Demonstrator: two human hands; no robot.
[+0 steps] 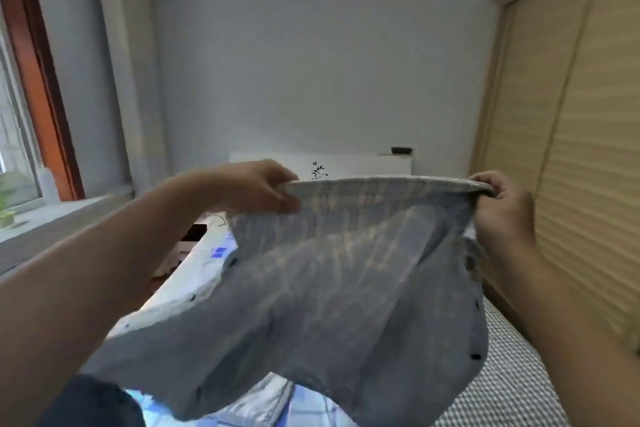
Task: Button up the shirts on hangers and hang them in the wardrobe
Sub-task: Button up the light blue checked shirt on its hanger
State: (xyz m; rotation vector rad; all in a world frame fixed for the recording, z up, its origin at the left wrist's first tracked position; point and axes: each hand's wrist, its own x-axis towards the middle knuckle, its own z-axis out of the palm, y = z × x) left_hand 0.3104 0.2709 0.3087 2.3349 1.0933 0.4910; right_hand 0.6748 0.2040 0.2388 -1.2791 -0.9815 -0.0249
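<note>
Nearest the camera, at lower left: a dark blue garment or cushion (93, 402), partly cut off by the frame.

Over the bed: one grey-blue button-front cotton shirt (329, 288), held up in the air and spread wide, its lower part drooping toward a grey-and-white checked bedcover (512, 374). Dark buttons show along both side edges; the shirt is unbuttoned. No hanger is visible.

Left hand (256, 189): grip clamped on the shirt's upper edge at its left end, thumb and fingers pinching the cloth.

Right hand (498, 208): grip clamped on the same edge at its right end, fingers curled over the fabric.

Beyond, at right: light wooden sliding wardrobe doors (568, 135), closed. At far centre: a white headboard (363, 163) against a pale wall. At left: a window sill (52, 215).

Step in hand, judged: opening out and orienting the shirt. The next move calls for a hanger, slipped in at the shoulders, before buttoning.
</note>
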